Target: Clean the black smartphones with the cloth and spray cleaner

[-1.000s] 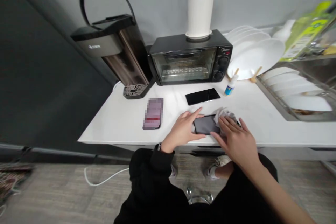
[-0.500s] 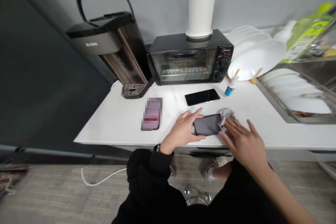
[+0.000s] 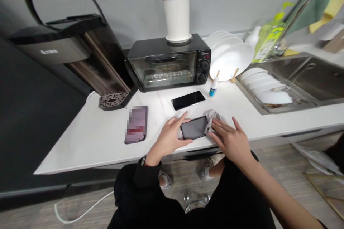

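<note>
A dark phone (image 3: 194,128) lies flat near the counter's front edge, screen up. Thumb and fingers of my left hand (image 3: 168,135) grip it round its left end. My right hand (image 3: 233,142) presses a crumpled grey cloth (image 3: 211,115) against the phone's right end, fingers bent over the cloth. Just behind lies a second black phone (image 3: 188,100), touched by neither hand. To its right stands a small white bottle with a blue label (image 3: 213,88). Further left is a purple, pixelated phone-shaped item (image 3: 137,123).
A toaster oven (image 3: 168,68) backs the white counter (image 3: 88,139), with a white utensil cup (image 3: 176,18) on top. At left stands a tall dark dispenser (image 3: 99,61). White plates (image 3: 232,61) sit in a rack beside the sink (image 3: 317,78). Green soap bottle (image 3: 268,39) behind.
The view has swung right, so the counter items sit further left and more of the sink shows. My left hand keeps its grip on the phone; the cloth stays at its right end.
</note>
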